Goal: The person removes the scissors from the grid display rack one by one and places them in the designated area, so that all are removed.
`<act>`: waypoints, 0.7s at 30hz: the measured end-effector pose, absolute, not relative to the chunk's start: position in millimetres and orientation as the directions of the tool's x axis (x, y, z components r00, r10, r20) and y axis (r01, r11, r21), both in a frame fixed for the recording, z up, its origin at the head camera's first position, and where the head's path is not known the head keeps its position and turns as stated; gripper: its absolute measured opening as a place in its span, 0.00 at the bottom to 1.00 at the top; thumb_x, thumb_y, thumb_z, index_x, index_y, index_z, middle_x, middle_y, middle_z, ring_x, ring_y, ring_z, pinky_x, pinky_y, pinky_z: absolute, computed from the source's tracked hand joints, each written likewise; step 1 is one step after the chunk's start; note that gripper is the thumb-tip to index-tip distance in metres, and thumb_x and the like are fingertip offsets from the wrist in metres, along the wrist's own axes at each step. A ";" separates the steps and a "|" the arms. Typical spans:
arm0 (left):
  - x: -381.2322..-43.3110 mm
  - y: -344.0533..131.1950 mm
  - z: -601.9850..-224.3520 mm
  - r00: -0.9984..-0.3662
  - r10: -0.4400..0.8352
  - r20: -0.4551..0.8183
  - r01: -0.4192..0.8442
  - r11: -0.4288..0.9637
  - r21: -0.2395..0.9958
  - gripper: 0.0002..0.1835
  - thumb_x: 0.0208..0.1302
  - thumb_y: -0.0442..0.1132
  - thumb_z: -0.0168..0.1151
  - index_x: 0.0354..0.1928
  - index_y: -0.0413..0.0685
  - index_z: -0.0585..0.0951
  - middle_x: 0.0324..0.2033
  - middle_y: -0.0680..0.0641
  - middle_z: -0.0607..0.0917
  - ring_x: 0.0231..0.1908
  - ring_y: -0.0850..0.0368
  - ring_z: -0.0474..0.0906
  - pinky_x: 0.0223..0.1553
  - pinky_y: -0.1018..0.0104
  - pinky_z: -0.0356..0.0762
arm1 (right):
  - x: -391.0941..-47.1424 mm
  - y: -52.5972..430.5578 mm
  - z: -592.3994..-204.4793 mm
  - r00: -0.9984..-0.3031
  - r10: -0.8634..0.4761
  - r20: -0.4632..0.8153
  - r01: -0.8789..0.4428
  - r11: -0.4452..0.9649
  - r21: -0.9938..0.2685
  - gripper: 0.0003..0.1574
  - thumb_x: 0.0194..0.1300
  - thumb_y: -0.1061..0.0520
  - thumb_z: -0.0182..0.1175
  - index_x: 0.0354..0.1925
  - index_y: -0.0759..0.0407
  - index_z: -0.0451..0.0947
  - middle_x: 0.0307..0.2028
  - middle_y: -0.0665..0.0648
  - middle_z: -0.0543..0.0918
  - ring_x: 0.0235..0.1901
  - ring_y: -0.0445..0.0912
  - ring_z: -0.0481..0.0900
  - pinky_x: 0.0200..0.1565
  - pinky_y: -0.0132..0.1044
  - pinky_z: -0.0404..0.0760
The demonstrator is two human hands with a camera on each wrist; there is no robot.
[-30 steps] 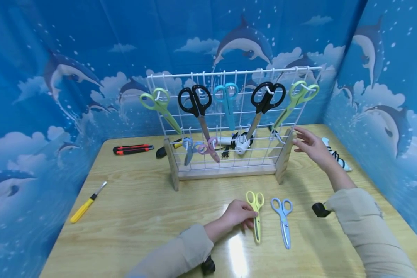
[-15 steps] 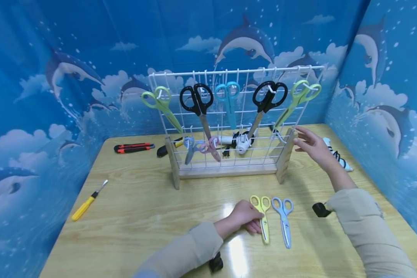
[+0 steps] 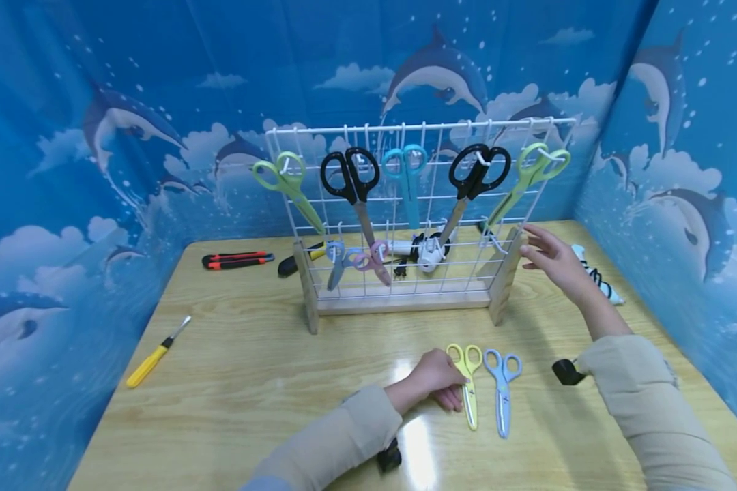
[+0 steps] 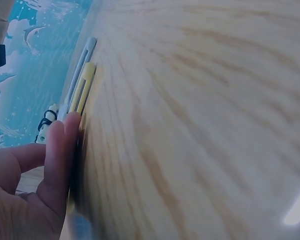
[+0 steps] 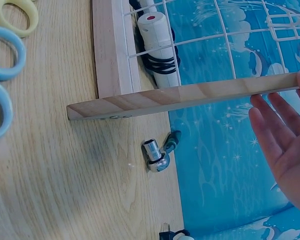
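Observation:
In the head view my left hand [image 3: 437,376] pinches the yellow scissors [image 3: 470,402] beside their pivot, while they lie flat on the table, handles away from me. The left wrist view has the fingertips [image 4: 72,120] right at the edge of the yellow scissors [image 4: 85,82]; the thumb tip is hidden. A pair of light blue scissors [image 3: 502,399] lies parallel, just to the right. My right hand [image 3: 553,256] touches the right wooden post [image 3: 503,279] of a white wire rack [image 3: 430,125] with extended fingers. That post [image 5: 180,93] also crosses the right wrist view.
On the rack hang green scissors [image 3: 531,174], black scissors [image 3: 475,174], turquoise scissors [image 3: 408,181] and several others. A red-black utility knife [image 3: 236,260] and a yellow screwdriver [image 3: 153,361] lie at the left. Behind the rack is a white corded tool [image 5: 157,42].
My left hand has shifted right with the yellow scissors, bringing them closer to the light blue pair. The right hand keeps its place at the rack's post.

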State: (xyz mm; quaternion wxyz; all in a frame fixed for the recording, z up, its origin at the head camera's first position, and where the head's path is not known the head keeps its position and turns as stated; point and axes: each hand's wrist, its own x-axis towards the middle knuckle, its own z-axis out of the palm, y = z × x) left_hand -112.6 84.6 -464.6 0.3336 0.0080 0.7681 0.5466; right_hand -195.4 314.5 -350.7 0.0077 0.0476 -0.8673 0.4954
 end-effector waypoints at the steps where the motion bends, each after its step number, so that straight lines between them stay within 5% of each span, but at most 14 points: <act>1: -112.6 84.2 -464.7 -0.778 0.379 -0.501 -0.348 0.404 0.846 0.08 0.47 0.31 0.60 0.17 0.36 0.72 0.08 0.40 0.76 0.06 0.53 0.72 0.09 0.64 0.73 | -195.4 314.4 -350.8 -0.995 -0.074 0.059 -0.088 0.503 -0.860 0.36 0.61 0.46 0.44 0.63 0.53 0.46 0.59 0.68 0.55 0.52 0.51 0.63 0.39 0.27 0.75; 6: -115.2 77.2 -464.5 -0.797 0.418 -0.436 -0.268 0.402 0.875 0.07 0.50 0.32 0.57 0.20 0.39 0.72 0.09 0.42 0.76 0.07 0.54 0.73 0.10 0.65 0.74 | -195.0 312.8 -350.2 -0.996 -0.066 0.053 -0.080 0.511 -0.856 0.35 0.61 0.45 0.44 0.63 0.50 0.46 0.59 0.67 0.56 0.52 0.50 0.63 0.40 0.29 0.76; 13: -135.1 38.4 -446.2 -0.863 0.478 -0.164 0.063 0.423 0.904 0.04 0.54 0.39 0.55 0.30 0.47 0.76 0.16 0.53 0.78 0.16 0.59 0.75 0.17 0.70 0.76 | -195.2 311.4 -350.9 -0.995 -0.080 0.063 -0.095 0.505 -0.858 0.35 0.61 0.46 0.45 0.63 0.51 0.46 0.59 0.68 0.56 0.50 0.45 0.65 0.39 0.26 0.75; 17: -149.2 7.9 -430.0 -0.912 0.408 0.039 0.239 0.452 0.860 0.06 0.56 0.41 0.54 0.35 0.50 0.76 0.23 0.56 0.79 0.24 0.64 0.76 0.25 0.75 0.75 | -195.3 312.8 -350.3 -0.995 -0.073 0.064 -0.092 0.504 -0.859 0.36 0.61 0.46 0.45 0.63 0.52 0.46 0.59 0.68 0.56 0.46 0.38 0.66 0.38 0.25 0.75; 21: -162.7 -16.7 -421.0 -0.889 0.353 0.291 0.449 0.550 0.704 0.09 0.56 0.39 0.53 0.39 0.46 0.76 0.33 0.51 0.80 0.33 0.61 0.76 0.33 0.75 0.75 | -195.7 313.7 -350.8 -0.996 -0.065 0.059 -0.084 0.506 -0.858 0.36 0.61 0.46 0.45 0.63 0.54 0.47 0.59 0.68 0.56 0.46 0.37 0.66 0.38 0.26 0.75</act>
